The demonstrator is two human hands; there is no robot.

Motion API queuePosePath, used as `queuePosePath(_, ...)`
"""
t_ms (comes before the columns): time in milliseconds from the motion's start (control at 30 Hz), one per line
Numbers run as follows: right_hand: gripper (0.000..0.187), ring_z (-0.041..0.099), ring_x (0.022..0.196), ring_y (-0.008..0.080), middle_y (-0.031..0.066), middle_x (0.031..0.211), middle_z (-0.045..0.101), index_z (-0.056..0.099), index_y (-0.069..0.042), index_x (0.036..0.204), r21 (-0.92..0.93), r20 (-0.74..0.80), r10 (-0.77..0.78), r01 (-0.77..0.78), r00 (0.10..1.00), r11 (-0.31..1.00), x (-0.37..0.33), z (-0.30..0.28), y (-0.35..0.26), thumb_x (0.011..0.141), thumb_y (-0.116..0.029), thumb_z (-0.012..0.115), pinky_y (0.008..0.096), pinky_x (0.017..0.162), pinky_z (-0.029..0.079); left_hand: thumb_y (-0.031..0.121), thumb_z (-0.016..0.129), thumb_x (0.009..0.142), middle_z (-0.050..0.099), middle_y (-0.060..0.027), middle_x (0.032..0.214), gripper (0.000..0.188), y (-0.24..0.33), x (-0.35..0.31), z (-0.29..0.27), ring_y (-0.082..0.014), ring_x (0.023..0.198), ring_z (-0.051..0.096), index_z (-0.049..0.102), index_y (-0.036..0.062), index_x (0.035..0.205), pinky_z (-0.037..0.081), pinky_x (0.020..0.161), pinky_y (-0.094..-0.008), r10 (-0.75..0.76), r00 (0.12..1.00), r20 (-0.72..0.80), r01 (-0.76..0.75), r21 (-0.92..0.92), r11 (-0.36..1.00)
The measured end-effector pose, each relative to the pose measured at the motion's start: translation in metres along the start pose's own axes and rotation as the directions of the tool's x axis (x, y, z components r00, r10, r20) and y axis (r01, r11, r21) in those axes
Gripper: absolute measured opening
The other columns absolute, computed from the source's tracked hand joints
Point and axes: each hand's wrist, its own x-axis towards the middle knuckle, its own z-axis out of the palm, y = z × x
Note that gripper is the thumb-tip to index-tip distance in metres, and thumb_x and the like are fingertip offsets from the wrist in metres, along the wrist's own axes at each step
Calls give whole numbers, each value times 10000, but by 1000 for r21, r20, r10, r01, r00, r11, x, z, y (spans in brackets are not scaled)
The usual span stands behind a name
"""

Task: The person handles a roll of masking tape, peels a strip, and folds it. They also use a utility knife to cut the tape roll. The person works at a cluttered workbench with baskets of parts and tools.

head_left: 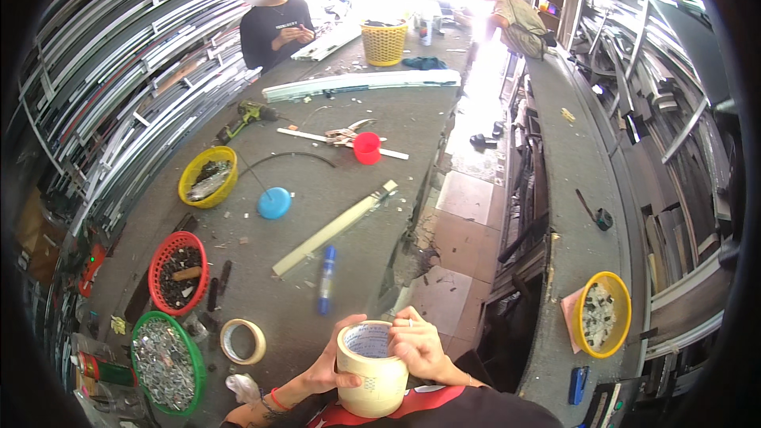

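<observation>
A wide cream roll of masking tape [371, 393] is held close to my body at the table's near edge, its hollow core facing up. My left hand [329, 364] grips its left side, thumb across the front. On the opposite side, my right hand [418, 346] has its fingers curled and pressed together at the upper rim. A narrower masking tape roll [242, 342] lies on the table to the left, beside a crumpled clear plastic scrap [244, 388]. Beyond my hands are a blue marker [326, 280] and a long pale strip [334, 228].
On the left stand green [198, 384], red [203, 269] and yellow [231, 180] baskets of small parts. Farther off are a blue disc [274, 203], red cup [367, 148] and drill [244, 120]. A yellow basket [626, 317] stands on the right bench. Two people work at the far end.
</observation>
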Motion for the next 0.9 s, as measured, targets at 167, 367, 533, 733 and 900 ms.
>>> queuePosePath(167,268,573,643,248,84,664,586,601,-39,764,-382,6,417,-383,909,841,-51,-21,-42,855,-290,579,345,671,391,339,787,684,408,-161,1280,947,-9,13,52,-266,1208,424,197,89,1381,369,991,-377,-238,971,-36,239,262,935)
queuePosePath(367,350,603,591,313,143,632,613,663,-41,826,-489,-3,686,-600,727,633,-111,-27,-39,881,-359,529,402,585,458,452,800,633,421,-157,1277,959,-56,15,98,-282,1198,451,284,59,1340,371,995,-376,-346,938,33,245,643,726)
queuePosePath(533,382,614,657,373,199,675,617,652,-53,1008,-305,-143,792,-788,593,535,-157,-29,-47,905,-379,481,430,618,489,474,720,747,396,-162,1295,879,-119,3,106,-231,1236,378,262,19,1344,315,1028,-349,-410,899,155,356,286,890)
queuePosePath(733,373,621,700,375,212,744,631,636,-28,1015,-246,-178,771,-786,612,568,-177,-23,-47,914,-348,472,432,633,487,418,468,945,420,-105,1195,532,-169,-6,91,-162,1139,416,301,39,1279,345,963,-279,-279,938,204,252,149,956)
queuePosePath(900,318,612,565,223,166,654,608,644,10,878,-43,-192,759,-778,622,627,-191,-18,-41,901,-285,527,329,548,461,480,494,912,493,-73,1104,557,-164,-21,103,-130,1063,487,381,47,1245,400,922,-273,-301,942,151,330,-242,912)
